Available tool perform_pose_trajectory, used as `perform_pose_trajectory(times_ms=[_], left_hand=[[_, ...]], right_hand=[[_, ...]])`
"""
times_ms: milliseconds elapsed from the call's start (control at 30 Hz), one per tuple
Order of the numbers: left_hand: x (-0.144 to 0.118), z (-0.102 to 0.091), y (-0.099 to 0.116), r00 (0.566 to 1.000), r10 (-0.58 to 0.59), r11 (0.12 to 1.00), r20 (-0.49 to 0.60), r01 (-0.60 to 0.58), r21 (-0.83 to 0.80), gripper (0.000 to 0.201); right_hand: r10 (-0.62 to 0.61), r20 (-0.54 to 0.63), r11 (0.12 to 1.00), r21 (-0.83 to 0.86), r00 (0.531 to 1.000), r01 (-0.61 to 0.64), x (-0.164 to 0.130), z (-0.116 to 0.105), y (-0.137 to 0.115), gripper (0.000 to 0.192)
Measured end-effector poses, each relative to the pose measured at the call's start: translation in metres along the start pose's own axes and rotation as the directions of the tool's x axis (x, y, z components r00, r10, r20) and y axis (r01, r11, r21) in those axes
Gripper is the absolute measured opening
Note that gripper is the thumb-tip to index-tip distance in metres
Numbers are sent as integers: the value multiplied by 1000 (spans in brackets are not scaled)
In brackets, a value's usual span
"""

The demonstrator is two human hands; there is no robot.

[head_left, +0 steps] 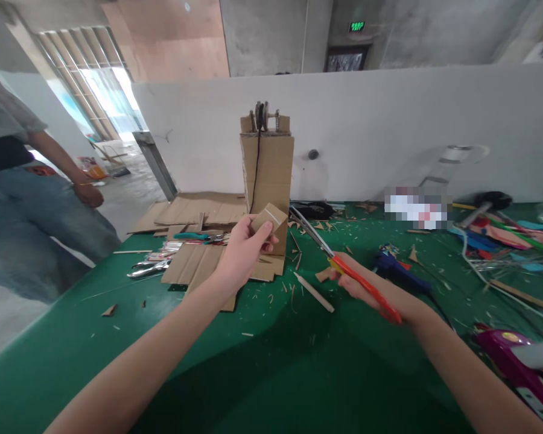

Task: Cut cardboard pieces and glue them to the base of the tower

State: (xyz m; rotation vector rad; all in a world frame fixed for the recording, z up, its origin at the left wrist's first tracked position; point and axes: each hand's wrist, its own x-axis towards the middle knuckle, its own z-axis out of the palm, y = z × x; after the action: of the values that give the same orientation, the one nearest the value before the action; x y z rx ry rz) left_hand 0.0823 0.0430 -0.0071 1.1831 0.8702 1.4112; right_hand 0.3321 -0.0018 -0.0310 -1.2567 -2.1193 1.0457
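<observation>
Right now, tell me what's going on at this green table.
A person works with bare hands over the green table. The left hand grips a small folded brown cardboard piece, held up in front of a tall brown cardboard tower. The right hand holds orange-handled scissors, blades open and pointing toward the piece. Cardboard scraps litter the surface, and a blue glue gun lies beside the right hand. Another person stands at left.
</observation>
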Motion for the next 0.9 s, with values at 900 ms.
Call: perform_pose_trajectory(times_ms=[900], left_hand=[[-18,15,10,996,49,950,72,-69,306,15]], right_hand=[[-183,20,979,92,983,181,0,28,-27,42]])
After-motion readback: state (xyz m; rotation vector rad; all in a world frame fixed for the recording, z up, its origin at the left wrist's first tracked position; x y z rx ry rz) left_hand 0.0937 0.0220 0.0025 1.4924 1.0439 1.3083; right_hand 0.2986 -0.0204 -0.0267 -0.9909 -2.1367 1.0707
